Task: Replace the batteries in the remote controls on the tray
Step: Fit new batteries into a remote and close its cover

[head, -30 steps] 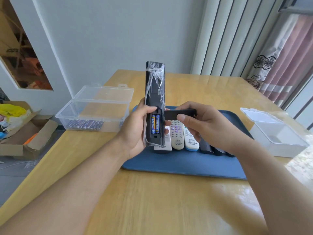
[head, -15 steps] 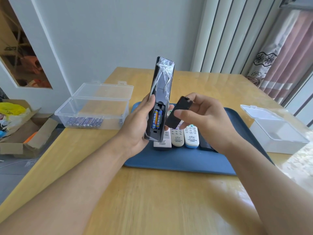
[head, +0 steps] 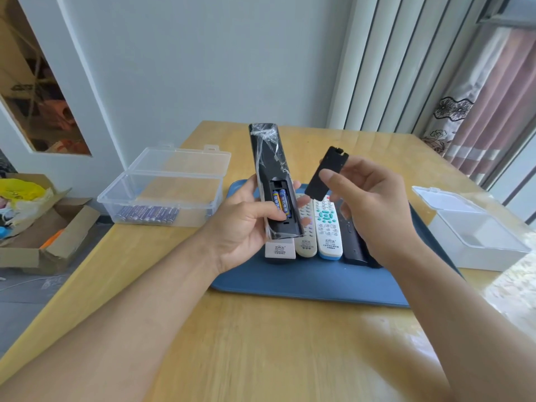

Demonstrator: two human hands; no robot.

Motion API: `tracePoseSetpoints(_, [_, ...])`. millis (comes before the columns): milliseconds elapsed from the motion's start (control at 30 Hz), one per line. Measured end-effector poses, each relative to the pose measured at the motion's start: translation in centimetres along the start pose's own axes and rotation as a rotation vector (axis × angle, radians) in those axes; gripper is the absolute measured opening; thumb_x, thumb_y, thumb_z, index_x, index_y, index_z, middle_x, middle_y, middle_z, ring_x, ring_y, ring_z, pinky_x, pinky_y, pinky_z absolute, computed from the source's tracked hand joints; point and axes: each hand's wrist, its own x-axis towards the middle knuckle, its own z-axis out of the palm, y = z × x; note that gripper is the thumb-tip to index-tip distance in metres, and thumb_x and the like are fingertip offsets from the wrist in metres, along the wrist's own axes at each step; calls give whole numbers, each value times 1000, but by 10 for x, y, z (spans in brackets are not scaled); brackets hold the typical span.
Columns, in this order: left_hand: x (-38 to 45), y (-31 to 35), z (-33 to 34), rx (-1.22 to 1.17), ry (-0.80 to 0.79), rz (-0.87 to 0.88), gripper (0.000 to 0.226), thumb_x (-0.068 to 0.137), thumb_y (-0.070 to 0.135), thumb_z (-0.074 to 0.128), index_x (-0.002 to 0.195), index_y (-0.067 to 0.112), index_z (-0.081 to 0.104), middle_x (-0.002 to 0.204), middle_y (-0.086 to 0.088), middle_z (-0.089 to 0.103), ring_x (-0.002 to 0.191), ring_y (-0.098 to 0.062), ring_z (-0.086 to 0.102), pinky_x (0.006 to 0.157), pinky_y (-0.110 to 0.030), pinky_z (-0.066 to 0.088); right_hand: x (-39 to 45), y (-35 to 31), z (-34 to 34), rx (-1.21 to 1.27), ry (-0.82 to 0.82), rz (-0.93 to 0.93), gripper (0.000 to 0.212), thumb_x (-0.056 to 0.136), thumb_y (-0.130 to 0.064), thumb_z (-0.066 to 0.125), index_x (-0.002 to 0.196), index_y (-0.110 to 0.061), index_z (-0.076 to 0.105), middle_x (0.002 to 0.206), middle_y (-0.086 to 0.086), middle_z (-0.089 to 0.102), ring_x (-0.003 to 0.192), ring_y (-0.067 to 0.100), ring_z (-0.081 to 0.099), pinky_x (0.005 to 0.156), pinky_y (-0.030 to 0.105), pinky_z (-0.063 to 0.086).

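change: right hand (head: 374, 204) has swung the flat black plastic battery cover (head: 324, 175) upright, pinched clear of the remote | left hand (head: 246, 224) grips long black film-wrapped remote (head: 274, 181) | blue-yellow batteries (head: 280, 203) exposed, still to be removed

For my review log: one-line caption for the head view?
Left hand holds open remote; right hand holds its cover.

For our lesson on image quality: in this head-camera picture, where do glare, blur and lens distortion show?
Head view: daylight from the curtained window on the right throws bright glare on the glossy wooden table near the white plastic box; the forearms at the bottom edge look soft; wall lines lean outward, a wide-angle effect; the two blue-and-yellow batteries in the black remote control are sharp.
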Motion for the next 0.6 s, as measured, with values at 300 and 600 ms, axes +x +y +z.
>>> tracePoseSetpoints(300, [-2, -1, 4, 108, 3, 5, 76, 74, -23, 48, 144, 3, 42, 129, -27, 58, 116, -41, 59, 108, -63, 43, -3, 1, 3, -128, -167, -80, 40, 90, -16, 74, 125, -29, 57, 67, -5, 69, 57, 6, 57, 62, 25, 44])
tracePoseSetpoints(600, [-3, 5, 7, -89, -35, -35, 59, 80, 1, 34, 134, 11, 53, 120, -15, 67, 93, -35, 67, 94, -54, 55, -6, -2, 9, -141, -259, 13, 31, 87, -9, 76, 113, -22, 63, 66, -2, 72, 46, 2, 57, 53, 5, 39])
